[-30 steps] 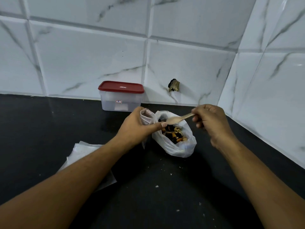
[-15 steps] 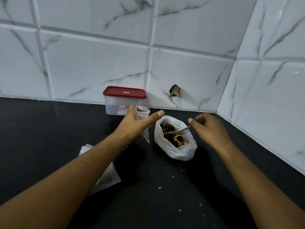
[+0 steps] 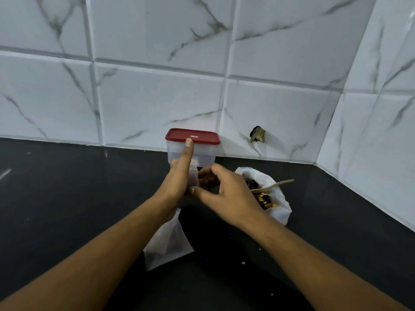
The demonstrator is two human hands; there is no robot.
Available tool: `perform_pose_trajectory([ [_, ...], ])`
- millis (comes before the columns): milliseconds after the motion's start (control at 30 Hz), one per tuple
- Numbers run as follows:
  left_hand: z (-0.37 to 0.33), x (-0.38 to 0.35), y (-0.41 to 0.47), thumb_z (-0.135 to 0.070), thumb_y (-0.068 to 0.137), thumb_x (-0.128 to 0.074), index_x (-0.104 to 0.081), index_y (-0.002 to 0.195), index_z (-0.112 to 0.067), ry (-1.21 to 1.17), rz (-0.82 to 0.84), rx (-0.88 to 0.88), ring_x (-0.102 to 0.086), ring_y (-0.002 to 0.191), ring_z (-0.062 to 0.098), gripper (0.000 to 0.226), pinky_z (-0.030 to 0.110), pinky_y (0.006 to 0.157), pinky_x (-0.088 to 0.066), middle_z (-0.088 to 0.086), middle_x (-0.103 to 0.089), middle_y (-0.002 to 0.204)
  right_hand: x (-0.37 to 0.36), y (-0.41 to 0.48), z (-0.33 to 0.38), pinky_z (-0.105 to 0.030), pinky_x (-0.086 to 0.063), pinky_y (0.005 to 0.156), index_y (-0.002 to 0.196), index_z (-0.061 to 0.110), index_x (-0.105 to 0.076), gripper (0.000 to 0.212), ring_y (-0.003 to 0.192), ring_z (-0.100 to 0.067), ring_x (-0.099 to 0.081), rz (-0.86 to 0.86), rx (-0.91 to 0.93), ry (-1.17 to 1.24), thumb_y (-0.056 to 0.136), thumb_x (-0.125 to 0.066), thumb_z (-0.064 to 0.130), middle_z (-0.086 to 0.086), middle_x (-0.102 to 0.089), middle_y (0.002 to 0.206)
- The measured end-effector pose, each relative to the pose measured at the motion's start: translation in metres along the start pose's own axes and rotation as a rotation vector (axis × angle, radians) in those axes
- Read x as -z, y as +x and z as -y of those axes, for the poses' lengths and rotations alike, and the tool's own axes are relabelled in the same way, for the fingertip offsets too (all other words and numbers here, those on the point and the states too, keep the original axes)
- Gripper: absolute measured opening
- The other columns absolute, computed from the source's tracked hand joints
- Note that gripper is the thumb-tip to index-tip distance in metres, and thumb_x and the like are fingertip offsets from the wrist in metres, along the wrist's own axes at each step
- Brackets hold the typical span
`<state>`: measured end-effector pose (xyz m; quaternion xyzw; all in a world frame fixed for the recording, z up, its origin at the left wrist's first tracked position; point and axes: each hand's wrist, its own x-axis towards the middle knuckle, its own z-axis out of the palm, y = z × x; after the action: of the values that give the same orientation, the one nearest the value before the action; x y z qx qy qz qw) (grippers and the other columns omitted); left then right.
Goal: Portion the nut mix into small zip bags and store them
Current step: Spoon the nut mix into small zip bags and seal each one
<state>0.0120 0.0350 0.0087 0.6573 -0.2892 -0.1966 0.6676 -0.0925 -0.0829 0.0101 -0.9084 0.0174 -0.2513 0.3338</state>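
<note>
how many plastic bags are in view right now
3 that I can tell: the white nut mix bag at right holding the wooden spoon, a small zip bag between both hands, and flat empty bags under the left forearm, possibly several stacked.

Both forearms are cut off by the bottom edge. The small zip bag (image 3: 193, 176) is mostly hidden between the left hand (image 3: 179, 176) and right hand (image 3: 224, 196), and motion blur obscures the grip. The clear container (image 3: 204, 153) (red lid) is partly covered by a raised finger. Its contents cannot be made out.
</note>
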Motion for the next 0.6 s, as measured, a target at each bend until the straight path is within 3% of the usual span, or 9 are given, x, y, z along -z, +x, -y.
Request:
perform_pose_trajectory([
  [133, -0.001, -0.006, 0.001, -0.089, 0.087, -0.019, -0.062, 0.078, 0.002, -0.019, 0.102, -0.031, -0.064, 0.073, 0.025, 0.101, 0.035, 0.076, -0.051, 0.019, -0.066, 0.08, -0.007, 0.002, -0.011, -0.036, -0.06, 0.079, 0.103, 0.025, -0.07, 0.011, 0.084, -0.003, -0.07, -0.129, 0.012, 0.039, 0.093, -0.075, 0.028, 0.012, -0.074, 0.089],
  [167, -0.004, -0.008, 0.001, -0.083, 0.093, -0.017, -0.066, 0.077, -0.003, -0.005, 0.124, -0.049, -0.066, 0.072, 0.027, 0.095, 0.036, 0.076, -0.052, 0.015, -0.069, 0.08, -0.006, 0.001, -0.013, -0.037, -0.059, 0.076, 0.098, 0.024, -0.07, 0.005, 0.08, -0.005, -0.07, -0.158, 0.006, 0.059, 0.094, -0.073, 0.024, 0.01, -0.073, 0.084],
  [200, -0.004, -0.007, 0.001, -0.078, 0.097, -0.018, -0.072, 0.089, -0.007, 0.002, 0.125, -0.055, -0.071, 0.081, 0.028, 0.089, 0.038, 0.082, -0.057, 0.014, -0.075, 0.09, -0.005, 0.001, -0.015, -0.036, -0.059, 0.076, 0.096, 0.023, -0.07, 0.003, 0.079, -0.005, -0.07, -0.185, -0.011, 0.101, 0.095, -0.072, 0.02, 0.008, -0.074, 0.083],
  [267, -0.005, -0.005, 0.0, -0.067, 0.1, -0.039, -0.066, 0.116, -0.009, -0.022, 0.055, -0.048, -0.075, 0.094, 0.026, 0.067, 0.043, 0.089, -0.06, 0.013, -0.075, 0.107, 0.001, 0.0, -0.02, -0.032, -0.06, 0.077, 0.097, 0.02, -0.071, 0.006, 0.082, -0.007, -0.072, -0.222, -0.067, 0.203, 0.097, -0.069, 0.014, 0.005, -0.076, 0.087],
  [300, -0.003, -0.004, 0.001, -0.057, 0.1, -0.051, -0.061, 0.12, -0.005, -0.023, 0.005, -0.057, -0.073, 0.091, 0.024, 0.057, 0.045, 0.089, -0.06, 0.013, -0.073, 0.106, 0.004, -0.001, -0.023, -0.031, -0.06, 0.077, 0.096, 0.018, -0.071, 0.007, 0.082, -0.008, -0.072, -0.231, -0.094, 0.241, 0.098, -0.068, 0.013, 0.004, -0.077, 0.088],
  [400, 0.001, 0.001, 0.0, -0.027, 0.098, -0.066, -0.063, 0.111, 0.006, -0.003, -0.07, -0.131, -0.065, 0.084, 0.027, 0.035, 0.045, 0.086, -0.057, 0.014, -0.07, 0.092, 0.009, -0.005, -0.026, -0.036, -0.062, 0.077, 0.094, 0.013, -0.069, 0.006, 0.083, -0.019, -0.075, -0.208, -0.164, 0.391, 0.098, -0.068, 0.009, -0.002, -0.078, 0.088],
  [500, -0.001, 0.006, -0.003, -0.021, 0.096, -0.067, -0.065, 0.106, 0.008, 0.018, -0.083, -0.189, -0.064, 0.071, 0.018, 0.03, 0.03, 0.07, -0.057, 0.008, -0.07, 0.082, 0.011, -0.006, -0.022, -0.041, -0.062, 0.074, 0.1, 0.013, -0.069, 0.004, 0.083, -0.023, -0.076, -0.188, -0.182, 0.515, 0.099, -0.069, 0.017, -0.006, -0.078, 0.091],
  [600, 0.004, 0.016, -0.009, -0.018, 0.094, -0.069, -0.067, 0.1, 0.002, 0.036, -0.087, -0.237, -0.064, 0.072, 0.019, 0.021, 0.031, 0.071, -0.057, 0.007, -0.072, 0.084, 0.013, -0.006, -0.019, -0.038, -0.064, 0.07, 0.099, 0.014, -0.07, 0.005, 0.086, -0.023, -0.077, -0.213, -0.18, 0.558, 0.1, -0.068, 0.019, -0.006, -0.077, 0.092],
])
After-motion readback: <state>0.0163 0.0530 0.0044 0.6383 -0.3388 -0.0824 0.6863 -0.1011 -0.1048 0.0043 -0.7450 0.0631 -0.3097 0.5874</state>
